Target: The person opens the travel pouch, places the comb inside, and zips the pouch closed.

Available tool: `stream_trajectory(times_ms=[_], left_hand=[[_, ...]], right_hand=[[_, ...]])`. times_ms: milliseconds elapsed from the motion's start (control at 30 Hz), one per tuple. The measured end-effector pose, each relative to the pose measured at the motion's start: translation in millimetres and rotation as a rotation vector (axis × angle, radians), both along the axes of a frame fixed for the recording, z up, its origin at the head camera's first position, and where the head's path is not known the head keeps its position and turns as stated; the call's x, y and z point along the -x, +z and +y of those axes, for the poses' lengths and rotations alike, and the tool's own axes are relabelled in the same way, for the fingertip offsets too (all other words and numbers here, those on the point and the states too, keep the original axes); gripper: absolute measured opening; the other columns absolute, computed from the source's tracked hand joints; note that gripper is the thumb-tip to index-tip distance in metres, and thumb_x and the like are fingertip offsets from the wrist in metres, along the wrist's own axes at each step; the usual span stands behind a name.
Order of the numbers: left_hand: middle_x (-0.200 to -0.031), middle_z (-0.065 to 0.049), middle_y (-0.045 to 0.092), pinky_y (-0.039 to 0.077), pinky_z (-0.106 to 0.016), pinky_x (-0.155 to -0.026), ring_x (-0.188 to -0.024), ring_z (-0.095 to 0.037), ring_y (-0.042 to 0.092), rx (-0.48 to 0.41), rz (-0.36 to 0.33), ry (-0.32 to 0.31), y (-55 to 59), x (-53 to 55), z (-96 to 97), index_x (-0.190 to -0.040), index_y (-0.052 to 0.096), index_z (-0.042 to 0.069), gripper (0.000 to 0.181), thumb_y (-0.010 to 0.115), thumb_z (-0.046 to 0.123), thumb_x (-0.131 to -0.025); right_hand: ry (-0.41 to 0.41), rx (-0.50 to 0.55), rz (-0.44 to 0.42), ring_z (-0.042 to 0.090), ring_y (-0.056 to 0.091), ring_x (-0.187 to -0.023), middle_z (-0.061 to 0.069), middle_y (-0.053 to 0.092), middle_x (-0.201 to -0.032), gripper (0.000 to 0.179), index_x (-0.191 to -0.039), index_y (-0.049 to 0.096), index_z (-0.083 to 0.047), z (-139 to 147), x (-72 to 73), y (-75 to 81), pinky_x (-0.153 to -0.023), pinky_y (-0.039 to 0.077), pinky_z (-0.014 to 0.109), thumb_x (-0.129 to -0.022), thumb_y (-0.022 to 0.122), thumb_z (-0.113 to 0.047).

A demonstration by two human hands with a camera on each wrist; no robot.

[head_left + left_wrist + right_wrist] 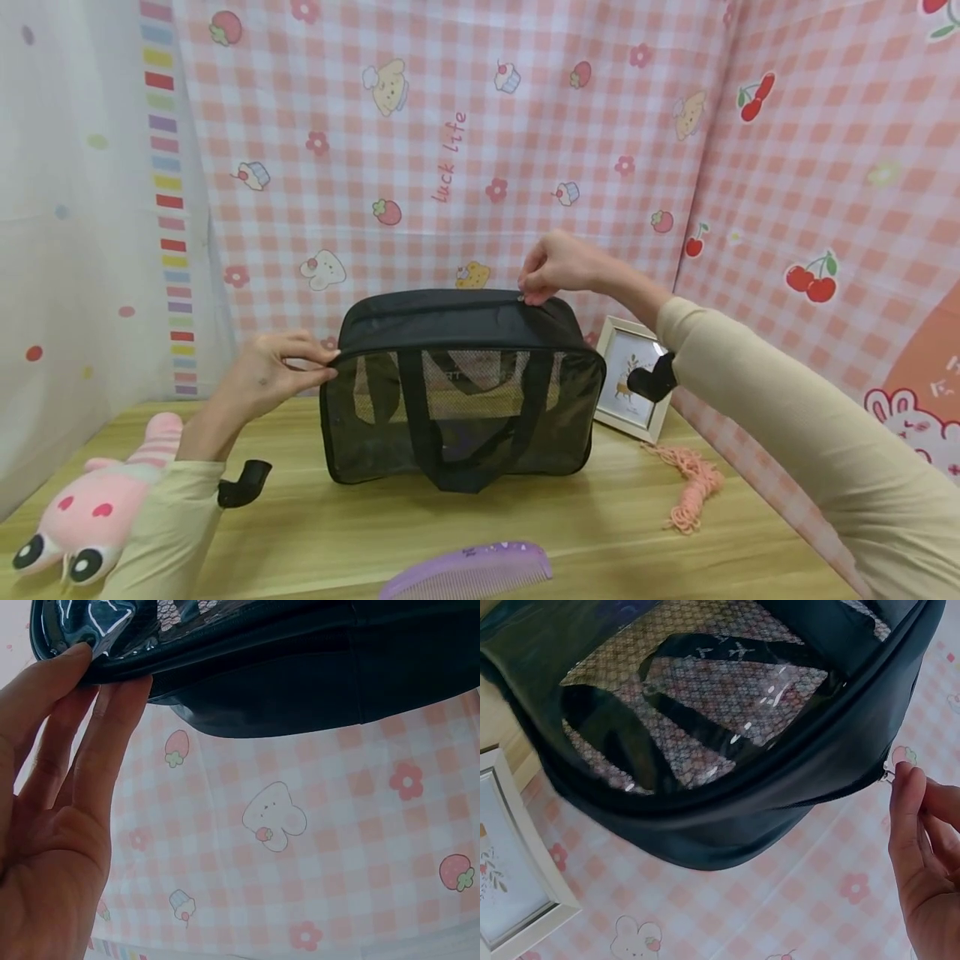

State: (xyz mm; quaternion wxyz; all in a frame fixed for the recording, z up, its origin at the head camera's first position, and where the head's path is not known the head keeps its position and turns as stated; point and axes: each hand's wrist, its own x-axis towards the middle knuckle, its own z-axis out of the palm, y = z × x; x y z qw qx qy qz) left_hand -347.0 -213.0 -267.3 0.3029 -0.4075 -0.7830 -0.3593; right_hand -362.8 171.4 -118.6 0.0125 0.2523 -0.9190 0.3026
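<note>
A black bag with a see-through front panel and black strap handles (459,479) stands upright on the table in the head view. My left hand (273,375) pinches its upper left corner edge between thumb and fingers; the left wrist view shows this hand (67,787) at the bag's piped rim (217,664). On the top of the bag, right of centre, my right hand (558,268) pinches a small metal zipper pull. In the right wrist view the zipper pull (887,777) sits at the fingertips of that hand (930,840). A patterned fabric shows through the clear panel.
A framed picture (651,425) leans behind the bag's right side. Pink cord (693,492) lies in a bundle on the right, a purple comb (472,571) at the front. At the left rests a pink plush toy (97,508). Checked curtain (450,108) hangs behind.
</note>
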Motion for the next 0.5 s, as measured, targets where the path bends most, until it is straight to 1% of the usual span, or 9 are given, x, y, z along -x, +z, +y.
stream_trajectory(times_ms=[133,267,400,500], left_hand=[[-0.081,0.002,0.066,0.054,-0.021,-0.056,-0.07,-0.007,0.062,0.001,0.009,-0.004,-0.9,-0.1,-0.5,-0.088,0.077,0.003,0.02,0.078,-0.009,-0.072],[-0.082,0.001,0.066,0.054,-0.021,-0.057,-0.071,-0.008,0.062,-0.004,0.001,-0.028,-1.8,-0.2,0.1,-0.09,0.077,0.003,0.021,0.077,-0.009,-0.073],[-0.082,-0.001,0.067,0.054,-0.021,-0.058,-0.073,-0.01,0.063,-0.012,0.0,-0.061,-1.5,-0.8,-0.1,-0.091,0.076,0.0,0.022,0.076,-0.012,-0.072],[-0.083,-0.003,0.067,0.054,-0.021,-0.059,-0.073,-0.011,0.063,-0.014,0.006,-0.066,0.1,-1.5,-1.0,-0.091,0.076,-0.001,0.023,0.075,-0.013,-0.071]], right_hand=[[0.014,0.02,-0.004,0.02,0.069,-0.067,0.016,0.069,-0.078,0.015,-0.095,0.069,0.012,-9,0.8,0.7,-0.068,0.056,0.032,-0.09,0.061,0.0],[0.022,0.031,-0.001,0.02,0.069,-0.067,0.017,0.069,-0.078,0.013,-0.094,0.07,0.01,-15,1.6,0.7,-0.067,0.056,0.031,-0.09,0.061,0.001],[0.028,-0.004,0.012,0.02,0.068,-0.066,0.015,0.069,-0.077,0.012,-0.093,0.071,0.008,-23,0.3,3.3,-0.067,0.056,0.03,-0.09,0.061,0.001],[0.041,-0.029,0.025,0.02,0.068,-0.066,0.015,0.069,-0.075,0.011,-0.092,0.071,0.008,-31,0.6,6.2,-0.066,0.056,0.031,-0.089,0.062,0.001]])
